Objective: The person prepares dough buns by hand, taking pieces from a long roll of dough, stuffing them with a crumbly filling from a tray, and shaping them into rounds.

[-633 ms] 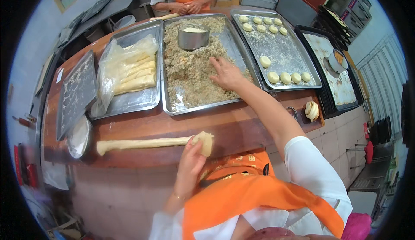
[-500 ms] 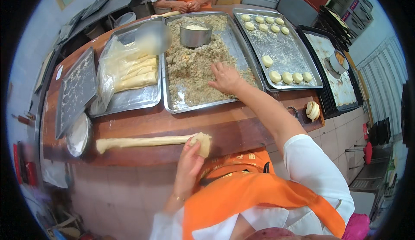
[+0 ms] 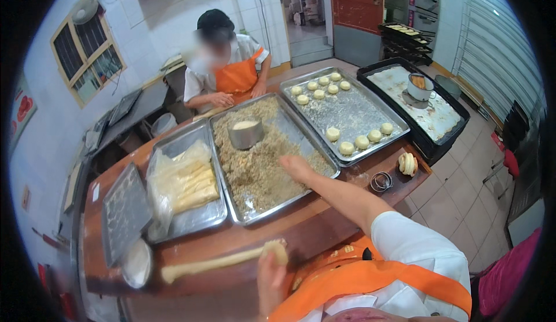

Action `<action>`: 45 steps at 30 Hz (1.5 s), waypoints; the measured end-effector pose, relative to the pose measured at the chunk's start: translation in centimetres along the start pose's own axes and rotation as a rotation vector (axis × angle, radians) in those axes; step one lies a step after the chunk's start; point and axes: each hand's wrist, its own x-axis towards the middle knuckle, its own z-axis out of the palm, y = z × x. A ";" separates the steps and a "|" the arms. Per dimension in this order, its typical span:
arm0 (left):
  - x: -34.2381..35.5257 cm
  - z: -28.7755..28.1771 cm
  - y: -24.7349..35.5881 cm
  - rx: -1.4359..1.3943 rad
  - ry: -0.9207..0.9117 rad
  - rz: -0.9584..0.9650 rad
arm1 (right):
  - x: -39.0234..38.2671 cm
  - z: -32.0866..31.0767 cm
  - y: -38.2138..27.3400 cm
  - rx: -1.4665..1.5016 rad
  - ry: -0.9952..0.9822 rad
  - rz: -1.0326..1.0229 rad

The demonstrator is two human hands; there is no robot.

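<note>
My left hand (image 3: 270, 278) is closed on a flat round piece of pale dough (image 3: 277, 251) at the table's front edge. A long dough roll (image 3: 211, 262) lies to its left, its right end close to that piece. My right hand (image 3: 296, 169) reaches into a crumbly brown filling (image 3: 260, 174) spread in a metal tray (image 3: 250, 221). Its fingers point down and are blurred and partly hidden, so their grip does not show. A round metal container (image 3: 246, 135) with pale contents stands in the filling, left of that hand.
Left are plastic-covered dough rolls (image 3: 197, 186), a dark tray (image 3: 124, 212) and a bowl of white powder (image 3: 137, 264). Right are a tray of round dough pieces (image 3: 362, 110), metal rings (image 3: 381, 181) and a black tray (image 3: 443, 142). A co-worker (image 3: 234, 81) stands across the table.
The view has tilted up, showing more of the co-worker and room. My right hand's fingers, spread over the filling before, now point down into it. My left hand still holds the dough piece.
</note>
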 end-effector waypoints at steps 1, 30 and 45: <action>0.3 0.1 -0.1 0.013 -0.020 -0.005 | 0.5 0.1 1.1 0.187 0.065 0.042; -1.8 4.6 -1.6 0.103 0.018 -0.042 | -1.3 -2.9 1.7 0.359 0.027 -0.124; 1.9 -1.2 -1.4 -0.282 -0.053 -0.317 | -2.2 -3.5 1.1 1.370 -0.110 0.304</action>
